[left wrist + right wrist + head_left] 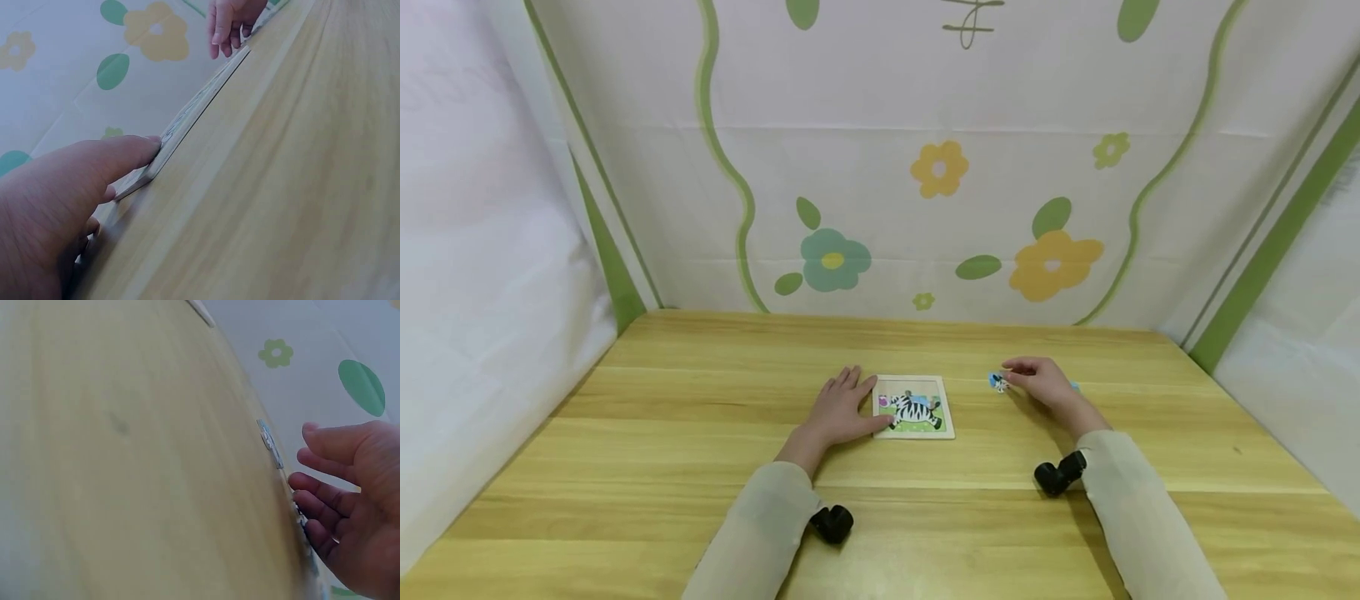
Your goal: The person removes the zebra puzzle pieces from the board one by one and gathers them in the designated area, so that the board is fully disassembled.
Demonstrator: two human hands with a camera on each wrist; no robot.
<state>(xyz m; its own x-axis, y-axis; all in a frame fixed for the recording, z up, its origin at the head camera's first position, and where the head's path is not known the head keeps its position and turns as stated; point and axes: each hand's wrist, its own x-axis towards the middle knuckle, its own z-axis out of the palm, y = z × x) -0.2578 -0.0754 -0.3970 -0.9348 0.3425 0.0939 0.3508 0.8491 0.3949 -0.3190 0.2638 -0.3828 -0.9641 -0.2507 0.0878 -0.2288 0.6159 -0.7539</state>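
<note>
A square zebra jigsaw board point(916, 408) with a pale wooden frame lies flat on the table, its upper part showing bare wood. My left hand point(842, 412) rests at its left side, fingers spread, with the thumb point(128, 156) lying over the board's near left corner. To the right of the board, a loose blue puzzle piece point(997, 382) with black-and-white markings lies on the table. My right hand point(1041, 383) hovers right beside that piece, its thumb apart from the loosely bent fingers point(319, 500). Another blue piece point(1076, 387) peeks out behind this hand, mostly hidden.
The wooden table point(940, 525) reaches back to a white cloth point(880, 183) printed with flowers and leaves. More cloth hangs at the left and right sides. A black wrist camera point(832, 524) sits at the left cuff, another black camera point(1060, 473) at the right cuff.
</note>
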